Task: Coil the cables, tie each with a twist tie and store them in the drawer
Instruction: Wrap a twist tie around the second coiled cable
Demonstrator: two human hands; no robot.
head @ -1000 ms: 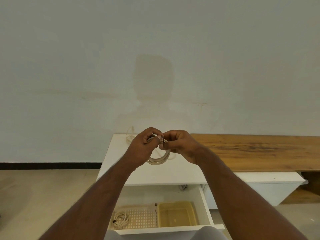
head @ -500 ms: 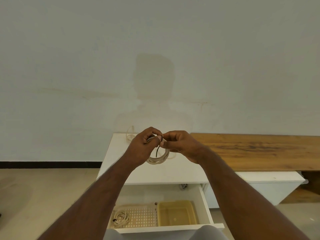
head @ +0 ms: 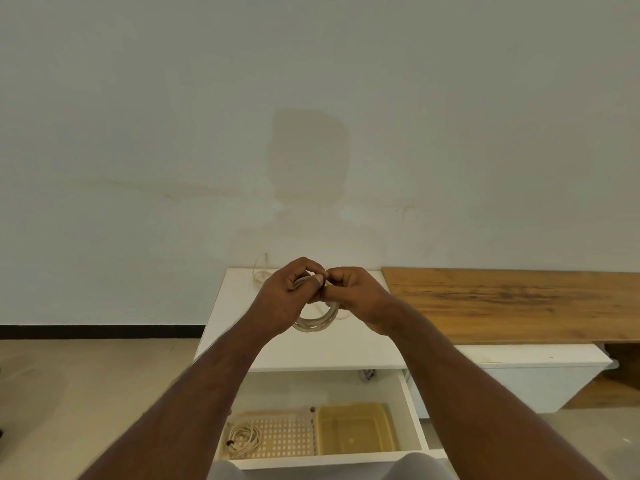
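Note:
A coiled beige cable (head: 320, 322) hangs in the air above the white cabinet top (head: 311, 351). My left hand (head: 289, 294) grips the top of the coil. My right hand (head: 356, 294) pinches at the same spot, fingertips meeting the left thumb; the twist tie is hidden between the fingers. Below, the open drawer (head: 412, 420) holds a tied cable coil (head: 244, 441) on a white perforated tray (head: 287, 438). Another loose cable (head: 259, 271) lies at the back of the cabinet top, partly behind my left hand.
A yellow translucent bin (head: 356, 433) sits in the drawer to the right of the tray. A wooden bench top (head: 512, 303) runs along the wall on the right. Tiled floor (head: 86, 382) lies to the left.
The dark end of the twist tie that hung below my fingers half a second ago is out of sight now. Both hands stay together at the top of the coil.

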